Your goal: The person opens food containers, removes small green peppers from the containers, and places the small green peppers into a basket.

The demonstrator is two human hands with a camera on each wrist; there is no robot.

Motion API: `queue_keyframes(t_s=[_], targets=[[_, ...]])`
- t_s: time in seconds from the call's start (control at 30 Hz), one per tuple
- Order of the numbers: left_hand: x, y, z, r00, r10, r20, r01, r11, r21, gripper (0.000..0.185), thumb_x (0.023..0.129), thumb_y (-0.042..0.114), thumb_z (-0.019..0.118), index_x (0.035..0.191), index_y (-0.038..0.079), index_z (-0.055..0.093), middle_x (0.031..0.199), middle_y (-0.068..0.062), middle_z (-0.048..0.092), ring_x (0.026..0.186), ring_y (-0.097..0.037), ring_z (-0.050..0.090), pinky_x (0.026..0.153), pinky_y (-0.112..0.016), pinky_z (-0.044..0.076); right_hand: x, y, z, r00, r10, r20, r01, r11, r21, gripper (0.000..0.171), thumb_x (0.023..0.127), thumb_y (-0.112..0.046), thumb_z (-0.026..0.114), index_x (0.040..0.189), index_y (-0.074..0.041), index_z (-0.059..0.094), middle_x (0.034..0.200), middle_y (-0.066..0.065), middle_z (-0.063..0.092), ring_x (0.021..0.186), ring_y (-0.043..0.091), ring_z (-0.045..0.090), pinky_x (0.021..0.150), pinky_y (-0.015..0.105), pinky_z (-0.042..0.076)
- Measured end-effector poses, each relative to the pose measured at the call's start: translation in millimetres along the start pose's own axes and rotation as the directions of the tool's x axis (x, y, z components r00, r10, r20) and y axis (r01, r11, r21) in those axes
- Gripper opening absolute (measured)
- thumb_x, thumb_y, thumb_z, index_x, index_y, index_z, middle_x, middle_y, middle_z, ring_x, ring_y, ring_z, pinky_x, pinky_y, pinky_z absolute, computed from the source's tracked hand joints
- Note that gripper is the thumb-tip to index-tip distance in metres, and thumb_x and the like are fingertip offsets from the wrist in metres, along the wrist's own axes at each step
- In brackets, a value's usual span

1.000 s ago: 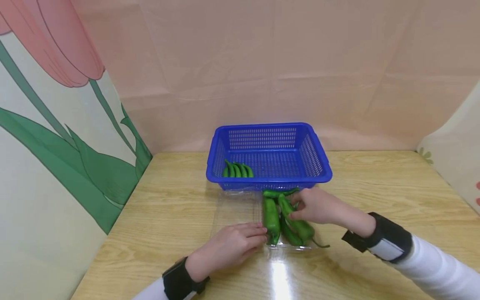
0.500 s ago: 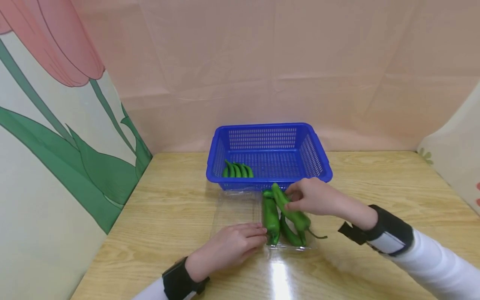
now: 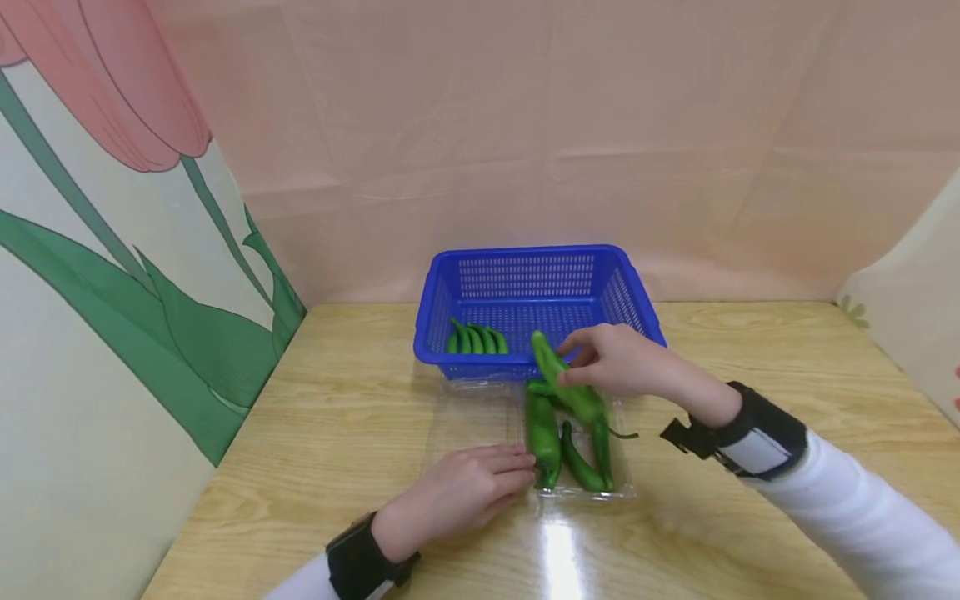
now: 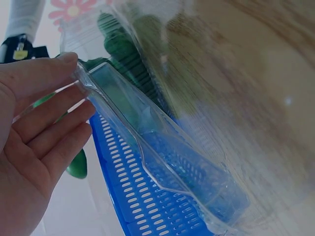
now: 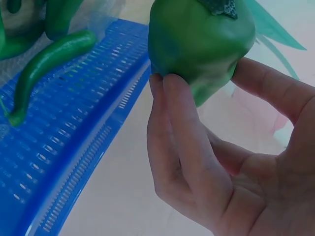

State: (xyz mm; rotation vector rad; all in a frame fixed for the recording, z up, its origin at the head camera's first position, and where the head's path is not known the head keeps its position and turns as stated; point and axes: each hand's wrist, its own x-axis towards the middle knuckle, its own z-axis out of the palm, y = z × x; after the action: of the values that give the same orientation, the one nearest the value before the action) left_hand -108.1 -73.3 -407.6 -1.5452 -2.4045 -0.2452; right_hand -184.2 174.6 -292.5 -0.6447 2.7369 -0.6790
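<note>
My right hand (image 3: 618,358) pinches a large green pepper (image 3: 576,398) between thumb and fingers, its long thin stem pointing toward the near right. The pepper is raised over the clear plastic clamshell box (image 3: 472,425), its tip overlapping the basket's front rim in the head view. In the right wrist view the thumb and fingertips press on opposite sides of the pepper (image 5: 197,44). At the box's near edge, my left hand (image 3: 468,492) pinches the plastic rim (image 4: 91,88). Several green peppers (image 3: 543,433) lie in the box's right half.
Behind the box stands a blue mesh basket (image 3: 628,304). Several slim green peppers (image 3: 477,340) lie side by side in its left front corner. A pink backdrop (image 3: 480,150) rises behind the wooden table (image 3: 337,400).
My right hand has lifted the large pepper from the box, moving it up and away toward the basket and slightly left. The left hand stays at the box's near edge.
</note>
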Motion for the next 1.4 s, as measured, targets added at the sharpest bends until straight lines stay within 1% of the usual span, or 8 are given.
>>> queue_keyframes(t_s=[0.13, 0.3, 0.43, 0.63, 0.8, 1.03, 1.27, 1.4], targets=[[0.4, -0.1, 0.4, 1.0, 0.0, 0.0, 0.0, 1.0, -0.003, 0.027, 0.093, 0.02, 0.06, 0.118, 0.014, 0.066, 0.126, -0.001, 0.063, 0.122, -0.014, 0.056, 0.108, -0.024, 0.042, 7.7, -0.7, -6.1, 1.0, 0.0, -0.009, 0.0, 1.0, 0.012, 0.047, 0.086, -0.034, 0.067, 0.121, -0.004, 0.061, 0.097, 0.007, 0.072, 0.085, 0.019, 0.068, 0.07, 0.035, 0.059], [0.1, -0.6, 1.6, 1.0, 0.01, -0.018, -0.009, 1.0, 0.017, 0.026, 0.092, 0.02, 0.061, 0.117, 0.014, 0.067, 0.125, -0.001, 0.064, 0.121, -0.014, 0.056, 0.107, -0.024, 0.042, 17.3, -1.2, -13.9, 1.0, 0.0, -0.008, 0.0, 0.999, 0.052, 0.048, 0.087, -0.032, 0.067, 0.124, -0.002, 0.058, 0.103, 0.014, 0.071, 0.076, 0.015, 0.069, 0.064, 0.031, 0.059], [0.0, -0.1, 1.7, 0.999, 0.01, -0.032, -0.009, 1.0, 0.022, 0.026, 0.092, 0.02, 0.061, 0.116, 0.014, 0.067, 0.125, -0.001, 0.064, 0.121, -0.014, 0.057, 0.107, -0.024, 0.042, 23.7, -2.5, -18.1, 1.0, 0.01, -0.007, -0.01, 0.997, 0.078, 0.049, 0.087, -0.032, 0.066, 0.125, -0.002, 0.058, 0.107, 0.017, 0.07, 0.074, 0.014, 0.069, 0.066, 0.033, 0.06], [-0.1, -0.4, 2.0, 0.999, 0.015, -0.036, -0.014, 0.999, 0.035, 0.026, 0.091, 0.02, 0.062, 0.116, 0.014, 0.067, 0.124, -0.002, 0.064, 0.12, -0.014, 0.057, 0.107, -0.024, 0.042, 35.7, -3.7, -24.7, 0.999, 0.035, -0.014, -0.034, 0.996, 0.078, 0.05, 0.088, -0.033, 0.065, 0.128, -0.004, 0.056, 0.107, 0.016, 0.07, 0.072, 0.014, 0.068, 0.069, 0.035, 0.059], [0.0, -0.6, 2.3, 0.999, 0.017, -0.034, -0.015, 0.999, 0.041, 0.025, 0.092, 0.02, 0.061, 0.116, 0.015, 0.067, 0.125, -0.001, 0.064, 0.12, -0.014, 0.057, 0.107, -0.024, 0.042, 46.7, -6.1, -31.0, 0.998, 0.064, -0.014, -0.062, 0.993, 0.1, 0.052, 0.087, -0.034, 0.065, 0.13, -0.005, 0.055, 0.108, 0.015, 0.069, 0.075, 0.015, 0.069, 0.075, 0.038, 0.06], [-0.4, -0.5, 1.7, 0.999, 0.023, -0.044, -0.021, 0.998, 0.052, 0.025, 0.092, 0.02, 0.061, 0.115, 0.014, 0.068, 0.124, -0.001, 0.065, 0.12, -0.014, 0.057, 0.107, -0.024, 0.042, 66.0, -6.9, -37.9, 0.996, 0.084, -0.015, -0.082, 0.99, 0.116, 0.054, 0.088, -0.035, 0.065, 0.13, -0.004, 0.054, 0.11, 0.017, 0.068, 0.079, 0.019, 0.071, 0.087, 0.047, 0.056], [-0.1, -0.1, 2.0, 0.999, 0.02, -0.039, -0.018, 0.999, 0.051, 0.025, 0.092, 0.021, 0.061, 0.115, 0.015, 0.068, 0.124, -0.001, 0.065, 0.12, -0.014, 0.057, 0.108, -0.024, 0.042, 86.0, -6.0, -43.4, 0.989, 0.144, -0.011, -0.141, 0.976, 0.166, 0.054, 0.089, -0.032, 0.063, 0.134, -0.004, 0.051, 0.113, 0.019, 0.067, 0.086, 0.022, 0.071, 0.09, 0.046, 0.055], [-0.1, -0.5, 2.5, 0.999, 0.022, -0.04, -0.02, 0.998, 0.052, 0.025, 0.091, 0.02, 0.061, 0.115, 0.015, 0.067, 0.124, -0.001, 0.065, 0.12, -0.014, 0.057, 0.108, -0.024, 0.042, 98.4, -5.3, -45.2, 0.986, 0.167, -0.002, -0.163, 0.966, 0.2, 0.053, 0.09, -0.031, 0.062, 0.134, -0.004, 0.051, 0.114, 0.019, 0.067, 0.092, 0.024, 0.07, 0.088, 0.043, 0.056]])
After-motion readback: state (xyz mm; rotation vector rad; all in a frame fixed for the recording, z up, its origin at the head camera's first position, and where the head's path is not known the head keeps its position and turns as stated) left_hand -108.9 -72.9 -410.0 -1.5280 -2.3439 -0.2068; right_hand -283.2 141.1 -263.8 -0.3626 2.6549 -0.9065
